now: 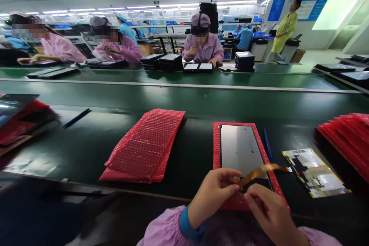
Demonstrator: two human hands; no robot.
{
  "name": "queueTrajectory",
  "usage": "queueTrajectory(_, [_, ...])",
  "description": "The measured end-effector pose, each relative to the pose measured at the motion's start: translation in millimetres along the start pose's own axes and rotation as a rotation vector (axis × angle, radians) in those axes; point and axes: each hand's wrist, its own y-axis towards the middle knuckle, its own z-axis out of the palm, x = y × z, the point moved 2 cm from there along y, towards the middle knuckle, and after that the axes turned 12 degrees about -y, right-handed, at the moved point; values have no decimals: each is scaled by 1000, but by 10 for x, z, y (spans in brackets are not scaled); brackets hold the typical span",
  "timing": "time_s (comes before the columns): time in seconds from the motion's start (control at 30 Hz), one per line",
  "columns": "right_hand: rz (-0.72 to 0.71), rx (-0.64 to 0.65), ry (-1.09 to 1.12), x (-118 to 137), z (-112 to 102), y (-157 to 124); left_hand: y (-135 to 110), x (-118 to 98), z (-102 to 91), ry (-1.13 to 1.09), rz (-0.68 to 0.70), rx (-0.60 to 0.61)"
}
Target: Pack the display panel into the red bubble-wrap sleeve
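A dark display panel [240, 148] lies on a red bubble-wrap bag [216, 142] on the green table in front of me. An amber flex ribbon cable [263, 170] runs from the panel's near end toward the right. My left hand [213, 194] pinches the near end of that cable at the panel's bottom edge. My right hand [269, 209] rests beside it, fingertips touching the same cable end and the bag. A circuit board [315, 173] lies just right of the panel.
A stack of red bubble-wrap bags [147, 146] lies to the left, another pile [346, 138] at the far right. A blue pen [267, 144] sits beside the panel, a dark pen [76, 118] farther left. Across the conveyor belt [178, 96], several seated people work.
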Motion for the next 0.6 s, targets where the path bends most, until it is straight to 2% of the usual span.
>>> queueTrajectory(0.1, [77,68,80,32,35,-21,69,28,106,-177,-4,-19])
queueTrajectory(0.2, [256,120,306,59,103,-6,127,69,259,-260,33,-42])
queueTrajectory(0.27, [364,91,388,35,136,25,145,90,329,-269,52,-36])
queueTrajectory(0.33, [415,34,364,-32,138,80,137,75,321,-223,133,-24])
queueTrajectory(0.4, [447,-2,338,-129,121,153,95,17,225,7,305,-40])
queueTrajectory(0.47, [468,-19,325,-228,100,235,28,-45,89,420,476,-90])
queueTrajectory(0.5, [474,-22,321,-267,93,273,-5,-60,24,640,510,-110])
queueTrajectory(0.6, [487,-21,303,-333,92,355,-75,-16,-111,1077,387,-62])
